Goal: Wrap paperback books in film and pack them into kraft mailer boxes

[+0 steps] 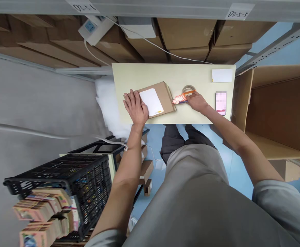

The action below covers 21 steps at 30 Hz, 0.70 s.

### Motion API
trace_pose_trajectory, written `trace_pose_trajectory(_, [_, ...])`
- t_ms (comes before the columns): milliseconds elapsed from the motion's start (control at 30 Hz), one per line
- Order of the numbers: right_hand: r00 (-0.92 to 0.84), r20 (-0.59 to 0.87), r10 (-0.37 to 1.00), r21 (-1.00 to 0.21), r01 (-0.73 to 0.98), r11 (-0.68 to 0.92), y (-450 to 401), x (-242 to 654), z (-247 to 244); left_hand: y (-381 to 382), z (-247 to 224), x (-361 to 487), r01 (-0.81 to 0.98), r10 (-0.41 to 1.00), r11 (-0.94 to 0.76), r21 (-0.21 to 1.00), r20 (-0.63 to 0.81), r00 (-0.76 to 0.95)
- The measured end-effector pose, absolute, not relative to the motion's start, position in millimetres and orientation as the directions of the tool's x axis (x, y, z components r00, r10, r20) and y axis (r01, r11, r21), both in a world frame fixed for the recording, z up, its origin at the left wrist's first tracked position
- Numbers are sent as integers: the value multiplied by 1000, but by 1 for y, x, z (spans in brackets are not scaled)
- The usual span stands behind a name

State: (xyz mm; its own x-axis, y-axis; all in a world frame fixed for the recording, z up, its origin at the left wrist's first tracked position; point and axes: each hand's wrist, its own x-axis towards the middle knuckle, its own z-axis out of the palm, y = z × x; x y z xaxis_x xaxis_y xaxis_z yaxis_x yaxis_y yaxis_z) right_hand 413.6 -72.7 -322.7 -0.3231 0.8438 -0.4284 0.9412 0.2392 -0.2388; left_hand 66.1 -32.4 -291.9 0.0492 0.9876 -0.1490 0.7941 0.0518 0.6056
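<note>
On the pale table lies a flat cardboard box (169, 106), set at a slant, with a white label (152, 102) on its top. My left hand (136, 107) rests flat on the box's left side, fingers stretched out and partly over the label. Just right of the box, my right hand (196, 102) is closed on an orange tape dispenser (189, 92) carrying a roll of tape. A red-and-white printed piece (179, 98) sticks out from it toward the box's right edge. Whether it touches the box, I cannot tell.
A white label stack (221, 75) and a phone (221, 103) lie at the right of the table (201, 73). A large open carton (281, 109) stands beside it. Boxes (186, 34) fill the shelf behind. A black crate (90, 192) with bundled packs is lower left.
</note>
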Motion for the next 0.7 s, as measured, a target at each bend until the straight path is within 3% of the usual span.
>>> trace_pose_trajectory(167, [-456, -507, 731, -186, 886, 424, -108, 370, -311, -24, -283, 88, 748, 959, -59, 661, -172, 227])
trace_pose_trajectory(433, [-489, -460, 741, -343, 868, 360, -144, 290, -303, -78, -304, 126, 657, 927, -165, 736, -111, 358])
trace_pose_trajectory(533, [-501, -454, 737, -368, 859, 357, -156, 307, -309, -79, -308, 116, 661, 910, -188, 727, -124, 396])
trace_pose_trajectory(633, [-440, -507, 741, -393, 883, 255, -171, 361, -314, -76, -309, 111, 672, 899, -204, 712, -135, 416])
trace_pose_trajectory(700, [-368, -539, 757, -344, 917, 200, -175, 405, -314, -76, -309, 112, 675, 899, -211, 707, -131, 418])
